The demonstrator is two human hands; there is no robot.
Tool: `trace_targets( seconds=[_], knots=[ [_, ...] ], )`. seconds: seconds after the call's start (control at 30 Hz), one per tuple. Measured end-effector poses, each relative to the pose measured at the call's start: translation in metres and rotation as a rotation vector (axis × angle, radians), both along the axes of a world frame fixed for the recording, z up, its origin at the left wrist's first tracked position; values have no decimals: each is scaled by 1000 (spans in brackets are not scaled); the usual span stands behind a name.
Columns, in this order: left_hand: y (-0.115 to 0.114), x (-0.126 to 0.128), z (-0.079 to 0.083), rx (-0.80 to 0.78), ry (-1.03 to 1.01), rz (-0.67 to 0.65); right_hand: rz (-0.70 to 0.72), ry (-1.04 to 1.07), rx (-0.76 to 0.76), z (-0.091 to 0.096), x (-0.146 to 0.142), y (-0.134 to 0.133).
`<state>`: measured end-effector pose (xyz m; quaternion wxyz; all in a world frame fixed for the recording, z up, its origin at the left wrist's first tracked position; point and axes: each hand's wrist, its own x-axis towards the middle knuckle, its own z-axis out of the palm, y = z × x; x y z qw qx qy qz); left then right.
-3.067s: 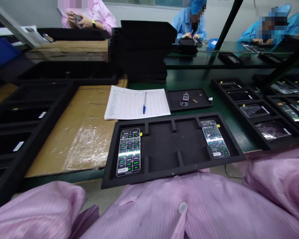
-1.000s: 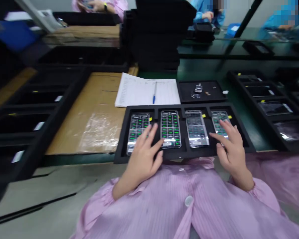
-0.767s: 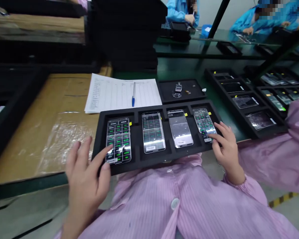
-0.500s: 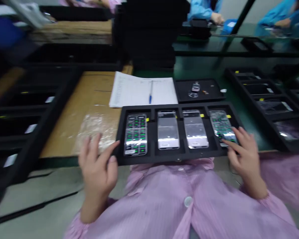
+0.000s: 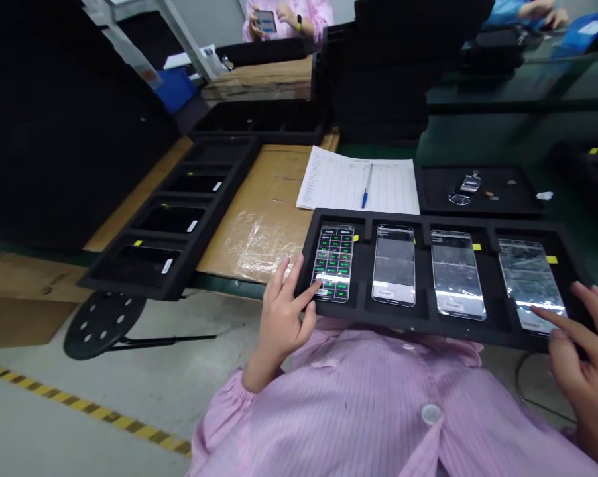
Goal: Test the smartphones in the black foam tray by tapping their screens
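Now, left hand [image 5: 285, 318]: fingers spread, nothing gripped, index tip at the lower left of the leftmost phone [image 5: 333, 255]; singled out, it seems, so the other fingers clear the glass.
Right hand [image 5: 595, 351]: partly cut off at the edge, fingers apart and holding nothing, index stretched over the low end of the rightmost phone [image 5: 528, 275]; whether it actually presses, I cannot tell.
Middle pair: second phone [image 5: 393, 262] and third phone [image 5: 457, 275], face up between the hands, screens mostly grey, no finger on either.
Black tray [image 5: 359, 297]: all four phones flat, one to a compartment, probably so none slides under a tap; it sits close to the person's front, handy for reaching.
Yellow tabs [image 5: 477, 247]: poking out by the phones' upper right edges, perhaps for easy spotting.
Paper sheets [image 5: 333, 182]: just beyond, blue pen [image 5: 367, 187] lying on top, near without crowding the screens.
Small tray [image 5: 510, 202]: right of the paper, a shiny metal piece [image 5: 471, 184] inside, presumably kept from straying.
Side tray [image 5: 170, 291]: left, past the cardboard [image 5: 254, 232], dark phones [image 5: 167, 220] in separate compartments.
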<state>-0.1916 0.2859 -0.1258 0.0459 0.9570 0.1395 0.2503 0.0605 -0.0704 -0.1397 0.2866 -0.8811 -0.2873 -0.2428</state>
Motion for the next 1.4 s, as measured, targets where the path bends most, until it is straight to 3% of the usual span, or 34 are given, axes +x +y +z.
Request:
trace_targets(
  seconds=[0.1, 0.17, 0.27, 0.33, 0.37, 0.47, 0.6, 0.73, 0.87, 0.97, 1.07, 1.13, 1.23, 1.4],
  knots=[
    [6, 6, 3, -39, -43, -18, 145, -40, 58, 24, 12, 7],
    [12, 17, 7, -119, -46, -17, 168, 27, 15, 44, 35, 17],
    [16, 47, 12, -234, 43, 106, 202, 207, -70, 70, 92, 48],
    [12, 69, 17, -222, 133, 246, 176, 274, -118, 79, 135, 76],
    [9, 78, 20, -190, 173, 303, 166, 405, -188, 79, 155, 91],
    [-5, 96, 25, -103, 238, 399, 123, 492, -243, 69, 198, 132],
    [-12, 98, 24, -180, 216, 422, 101, 581, -253, 47, 218, 158],
    [1, 94, 27, -400, 214, 414, 75, 674, -177, 43, 217, 154],
    [8, 94, 36, -608, 226, 384, 128, 754, 20, 61, 203, 147],
    [-1, 98, 36, -567, 279, 393, 234, 847, 198, 80, 178, 137],
    [-9, 100, 24, -558, 219, 363, 332, 948, 340, 99, 143, 122],
    [-7, 100, 15, -701, 112, 328, 383, 1019, 421, 109, 117, 110],
    [4, 97, 7, -1035, -67, 344, 469, 1147, 557, 120, 81, 96],
    [20, 96, 20, -1492, -310, 384, 550, 1161, 619, 129, 43, 89]
  ],
)
